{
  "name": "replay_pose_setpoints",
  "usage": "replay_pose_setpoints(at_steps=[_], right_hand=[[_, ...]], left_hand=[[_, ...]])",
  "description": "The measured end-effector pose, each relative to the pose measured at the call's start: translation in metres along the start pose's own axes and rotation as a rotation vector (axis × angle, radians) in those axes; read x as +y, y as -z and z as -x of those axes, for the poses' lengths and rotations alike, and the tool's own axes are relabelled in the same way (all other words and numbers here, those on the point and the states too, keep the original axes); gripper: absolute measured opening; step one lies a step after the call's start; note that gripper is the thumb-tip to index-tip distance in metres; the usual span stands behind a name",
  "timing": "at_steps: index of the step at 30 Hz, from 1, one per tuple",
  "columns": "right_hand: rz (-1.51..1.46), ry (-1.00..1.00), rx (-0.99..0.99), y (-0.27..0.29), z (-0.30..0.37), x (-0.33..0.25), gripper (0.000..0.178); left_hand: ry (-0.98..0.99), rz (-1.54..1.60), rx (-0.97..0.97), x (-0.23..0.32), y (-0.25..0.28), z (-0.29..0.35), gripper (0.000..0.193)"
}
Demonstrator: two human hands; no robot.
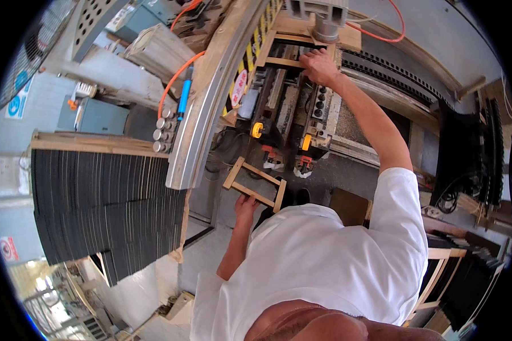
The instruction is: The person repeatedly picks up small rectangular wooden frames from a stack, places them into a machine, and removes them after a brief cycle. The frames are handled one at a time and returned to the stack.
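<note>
Close fisheye view downward from head height over left hand [246, 207] and right hand [321, 66]

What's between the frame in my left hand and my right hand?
Between the wooden frame and right hand, the head view shows the machine's near end, with yellow knobs and red fittings.

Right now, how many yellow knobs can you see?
2: one yellow knob on the left and another to its right, both on the near end of the machine, beyond the wooden frame in the left hand. More could be hidden.
</note>
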State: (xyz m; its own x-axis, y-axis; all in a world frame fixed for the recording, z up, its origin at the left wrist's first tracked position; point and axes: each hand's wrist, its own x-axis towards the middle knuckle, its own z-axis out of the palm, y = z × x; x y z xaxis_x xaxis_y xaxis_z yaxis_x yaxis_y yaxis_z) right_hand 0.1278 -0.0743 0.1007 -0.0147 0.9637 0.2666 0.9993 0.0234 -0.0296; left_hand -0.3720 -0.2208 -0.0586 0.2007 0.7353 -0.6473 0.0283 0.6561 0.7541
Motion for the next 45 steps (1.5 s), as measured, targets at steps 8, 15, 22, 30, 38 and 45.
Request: replay_pose_setpoints(at_steps=[8,15,22,30,38,45], right_hand=[[0.021,-0.003,0.030,0.001,-0.003,-0.003,0.032],[0.019,-0.010,0.041,-0.002,-0.003,-0.004,0.040],[0.104,-0.013,0.046,-0.002,-0.005,-0.008,0.026],[0.177,-0.087,0.074,0.010,-0.006,-0.041,0.028],[-0.590,-0.219,0.566,0.043,0.007,-0.183,0.022],[-0.784,-0.035,0.335,0.026,0.069,-0.358,0.011]], left_hand=[[-0.149,-0.108,0.051,-0.004,0.000,0.006,0.019],[-0.433,-0.269,0.164,0.000,0.029,0.029,0.019],[-0.728,-0.380,0.395,0.077,0.051,0.133,0.024],[-0.998,-0.066,0.668,0.137,0.150,0.282,0.033],[-1.094,0.225,1.033,0.206,0.345,0.398,0.042],[-0.659,0.175,0.990,0.265,0.575,0.346,0.027]])
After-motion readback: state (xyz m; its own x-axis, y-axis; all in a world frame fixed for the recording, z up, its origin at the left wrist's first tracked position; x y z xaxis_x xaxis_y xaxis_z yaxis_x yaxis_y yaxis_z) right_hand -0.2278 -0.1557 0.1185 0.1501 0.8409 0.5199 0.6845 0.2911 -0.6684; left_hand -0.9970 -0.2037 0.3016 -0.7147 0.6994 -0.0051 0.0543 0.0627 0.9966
